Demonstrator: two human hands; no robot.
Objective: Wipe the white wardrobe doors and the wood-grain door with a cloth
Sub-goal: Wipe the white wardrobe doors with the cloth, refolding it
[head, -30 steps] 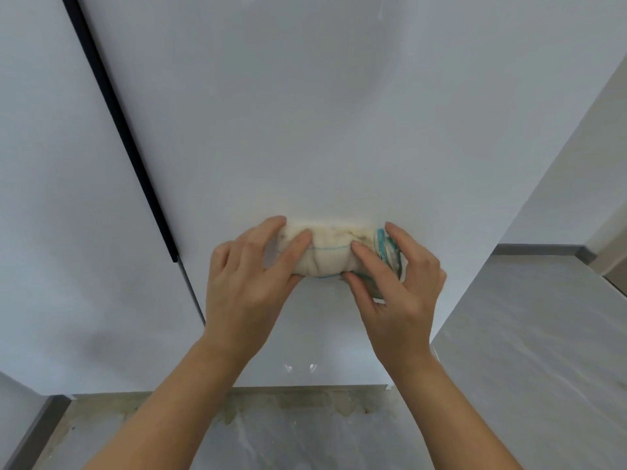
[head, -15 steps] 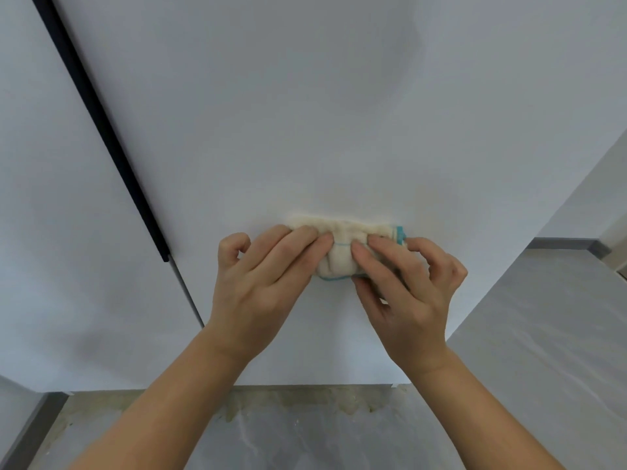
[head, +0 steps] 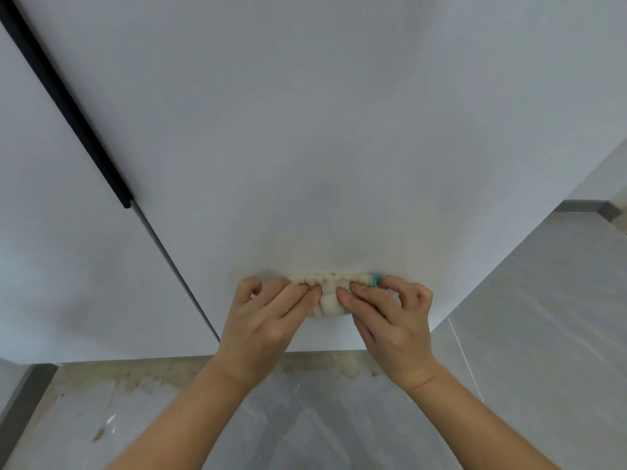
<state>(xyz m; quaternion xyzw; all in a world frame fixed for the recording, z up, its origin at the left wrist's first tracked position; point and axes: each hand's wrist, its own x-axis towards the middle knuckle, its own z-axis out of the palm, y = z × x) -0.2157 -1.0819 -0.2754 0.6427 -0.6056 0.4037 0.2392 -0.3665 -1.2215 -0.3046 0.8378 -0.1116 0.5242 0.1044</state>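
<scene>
On the smooth white wardrobe door [head: 339, 130], our L hand [head: 261, 320] & R hand [head: 393, 320] each pinched a bunched, fluffy cream cloth [head: 327, 305], teal-edged.

The wardrobe door [head: 322, 147] is smooth, matt white, its handle strip [head: 68, 103] matt black. The cloth [head: 327, 301] is fuzzy cream towelling; the floor [head: 526, 317] looks like glossy grey stone.
</scene>
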